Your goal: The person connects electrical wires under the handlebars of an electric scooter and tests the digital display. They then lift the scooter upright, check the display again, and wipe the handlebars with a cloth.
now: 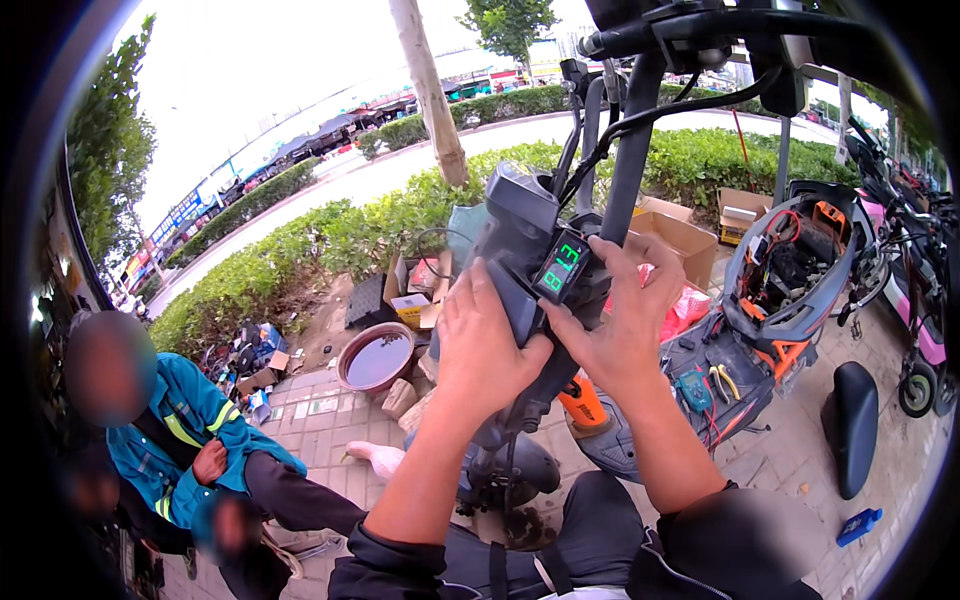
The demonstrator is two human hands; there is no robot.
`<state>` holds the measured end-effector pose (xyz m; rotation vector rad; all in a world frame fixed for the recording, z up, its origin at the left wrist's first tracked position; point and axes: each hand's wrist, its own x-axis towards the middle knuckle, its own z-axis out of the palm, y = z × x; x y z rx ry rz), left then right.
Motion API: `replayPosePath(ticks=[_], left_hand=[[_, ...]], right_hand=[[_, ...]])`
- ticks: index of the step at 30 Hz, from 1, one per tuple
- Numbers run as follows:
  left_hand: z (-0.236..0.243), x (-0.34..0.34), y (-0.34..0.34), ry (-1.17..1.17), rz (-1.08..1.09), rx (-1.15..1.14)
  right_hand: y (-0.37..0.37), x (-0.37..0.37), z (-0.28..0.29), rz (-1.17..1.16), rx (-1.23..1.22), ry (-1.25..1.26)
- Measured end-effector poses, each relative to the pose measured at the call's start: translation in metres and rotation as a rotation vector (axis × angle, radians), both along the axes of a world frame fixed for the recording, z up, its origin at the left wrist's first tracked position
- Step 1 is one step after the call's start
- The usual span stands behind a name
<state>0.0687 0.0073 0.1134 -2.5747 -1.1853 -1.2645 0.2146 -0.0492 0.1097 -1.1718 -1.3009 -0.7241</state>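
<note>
Hands meet on the dark grey front panel (515,225) of a small electric scooter, just below its black steering stem (628,150). The left hand (480,345) is wrapped around the lower left side of the panel, fingers curled and pressed flat against the plastic, bracing it. The right hand (625,320) lies across the right side, its fingers spread and its thumb beside the small rectangular display (561,266), which sits in the panel and glows with green digits. Judging from that, the display is already seated and powered, while the panel looks loose from the frame, tilted toward the camera, with black cables (600,150) hanging exposed above it; fastening it back appears to remain. Behind the hands, a second scooter (790,265) stands opened up, orange parts and wiring showing. Pliers (724,380) and other tools lie on a dark mat (745,395) on the paving, near an orange bottle (583,403). A round basin (376,358) of dark water sits by the hedge, and a person in a teal jacket (185,410) crouches at left.
</note>
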Motion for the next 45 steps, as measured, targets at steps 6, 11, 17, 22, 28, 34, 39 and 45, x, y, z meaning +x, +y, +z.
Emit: replayPosePath(ticks=[6, 11, 17, 22, 28, 34, 39, 45], left_hand=[[0.0, -0.016, 0.001, 0.046, -0.02, -0.02], [-0.007, 0.002, 0.004, -0.118, -0.145, 0.071], [0.002, -0.003, -0.001, -0.147, -0.165, 0.007], [0.01, -0.019, 0.018, -0.495, -0.401, -0.262], [0.011, 0.014, 0.026, -0.922, -0.654, -0.203], [0.016, 0.014, 0.035, -0.882, -0.743, -0.321], [0.025, 0.013, 0.033, -0.858, -0.709, -0.327], [0.021, 0.021, 0.019, -0.881, -0.621, -0.26]], right_hand=[[0.012, -0.002, 0.011, 0.04, -0.069, -0.046], [0.018, 0.008, 0.027, 0.032, 0.003, 0.044], [0.027, -0.015, 0.039, -0.028, 0.062, 0.138], [0.053, -0.029, 0.031, 0.094, -0.088, 0.148], [0.029, -0.007, 0.038, 0.166, -0.011, 0.217], [0.026, -0.016, 0.034, 0.121, -0.05, 0.207], [0.033, -0.02, 0.035, 0.058, -0.096, 0.211], [0.027, -0.008, 0.032, 0.036, -0.11, 0.204]])
